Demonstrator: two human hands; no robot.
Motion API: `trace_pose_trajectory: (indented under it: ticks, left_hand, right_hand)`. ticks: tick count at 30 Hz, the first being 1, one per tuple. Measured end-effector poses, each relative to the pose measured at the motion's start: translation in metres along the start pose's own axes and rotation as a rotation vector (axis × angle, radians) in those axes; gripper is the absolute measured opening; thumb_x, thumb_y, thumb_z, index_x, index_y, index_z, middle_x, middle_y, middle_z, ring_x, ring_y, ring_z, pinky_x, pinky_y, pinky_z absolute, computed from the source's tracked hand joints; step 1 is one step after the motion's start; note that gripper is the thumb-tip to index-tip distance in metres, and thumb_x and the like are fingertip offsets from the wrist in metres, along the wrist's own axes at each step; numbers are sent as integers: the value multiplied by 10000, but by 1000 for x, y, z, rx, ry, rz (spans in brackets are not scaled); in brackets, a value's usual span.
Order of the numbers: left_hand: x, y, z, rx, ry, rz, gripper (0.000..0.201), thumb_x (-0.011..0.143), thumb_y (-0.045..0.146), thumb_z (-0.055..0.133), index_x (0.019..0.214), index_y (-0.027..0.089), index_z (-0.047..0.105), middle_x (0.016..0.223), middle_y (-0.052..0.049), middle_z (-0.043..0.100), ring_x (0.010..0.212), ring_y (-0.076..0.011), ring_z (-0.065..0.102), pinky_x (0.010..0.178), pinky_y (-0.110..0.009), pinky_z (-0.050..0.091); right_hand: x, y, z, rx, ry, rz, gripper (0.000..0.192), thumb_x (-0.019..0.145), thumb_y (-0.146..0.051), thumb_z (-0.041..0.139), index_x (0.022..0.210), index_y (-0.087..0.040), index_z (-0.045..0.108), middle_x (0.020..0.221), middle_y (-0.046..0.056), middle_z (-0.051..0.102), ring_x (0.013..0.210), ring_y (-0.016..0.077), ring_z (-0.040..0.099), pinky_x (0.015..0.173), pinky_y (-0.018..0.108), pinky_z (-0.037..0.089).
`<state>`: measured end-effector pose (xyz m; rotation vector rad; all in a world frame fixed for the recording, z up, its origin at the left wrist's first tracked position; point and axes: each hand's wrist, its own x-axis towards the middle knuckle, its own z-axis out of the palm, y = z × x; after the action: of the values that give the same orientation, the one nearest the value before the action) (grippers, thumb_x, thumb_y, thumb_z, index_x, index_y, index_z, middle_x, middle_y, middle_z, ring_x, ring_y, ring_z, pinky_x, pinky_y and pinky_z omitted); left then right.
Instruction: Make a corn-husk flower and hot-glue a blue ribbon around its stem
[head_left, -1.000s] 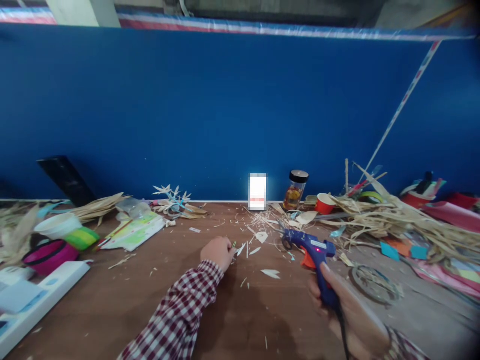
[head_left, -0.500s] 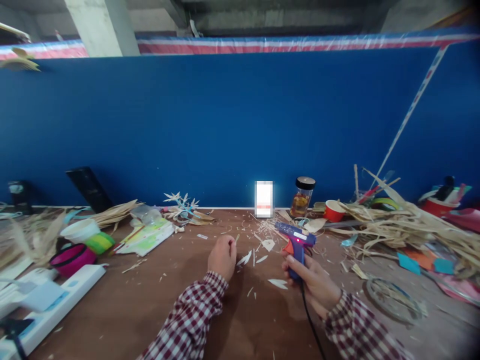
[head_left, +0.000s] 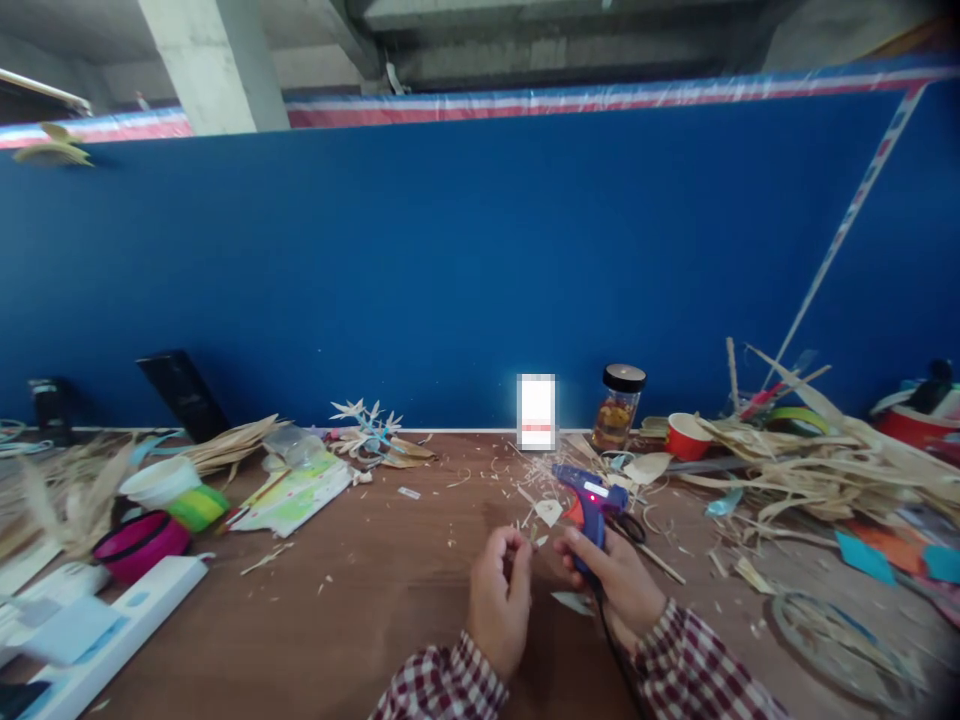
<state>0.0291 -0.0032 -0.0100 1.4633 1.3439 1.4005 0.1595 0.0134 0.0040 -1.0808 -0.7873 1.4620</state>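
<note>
1. While the right hand (head_left: 611,578) grips the handle of a blue glue gun (head_left: 590,502), the head view shows its fingers wrapped tight about the grip, the nozzle aimed up and to the left and a small red light lit on the gun's side.
2. The left hand (head_left: 499,600) sits just beside the right, to its left, with thumb and fingertips pinched together on a small pale sliver; what the sliver is cannot be made out.
3. The glue gun rises out of the right hand's grasp, its nozzle beyond and slightly right of the left hand's pinched fingertips, near them but apart.
4. A black cord (head_left: 616,655) runs from the gun's handle down along the right wrist, between the two checked sleeves.
5. Both hands hover over the brown worktop (head_left: 360,610), which is scattered with pale leaf-shaped cuttings (head_left: 549,512) near the gun.
6. Well behind the gun stands a glass jar (head_left: 619,408) with a black lid, and just to its right a red paper cup (head_left: 687,436).
7. Dried straw (head_left: 817,465) is heaped at the right; a pink bowl (head_left: 139,544) and a white cup (head_left: 156,482) sit far left.
</note>
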Motion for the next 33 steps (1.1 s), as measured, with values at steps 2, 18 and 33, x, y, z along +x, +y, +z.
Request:
trace_pose_trajectory:
  ticks: [2,18,33]
  left_hand:
    - [-2,-2,-1,50,-34,32,194,797,332,420,732,182,524,644,-15,568,537,-129,504,497,-217,368]
    - [-10,-2,-1,182,-177,36,152,806,265,419,744,174,523,646,-10,561,584,-131,505,554,-226,371]
    - [0,-13,3,-242,-333,-350,225,734,352,516,810,140,513,615,10,573,332,-37,400,329,-160,310]
  right_hand:
    - [-2,2,1,-54,-16,-98,240,634,-304,688,737,-161,525,630,-5,612,519,91,527,428,162,413]
    - [3,14,-6,-262,-46,-138,228,631,-273,670,742,-169,499,597,-39,539,478,90,456,451,203,389]
    - [1,17,-8,-366,-29,-214,209,665,-277,637,760,-158,493,636,-11,570,494,106,504,474,228,422]
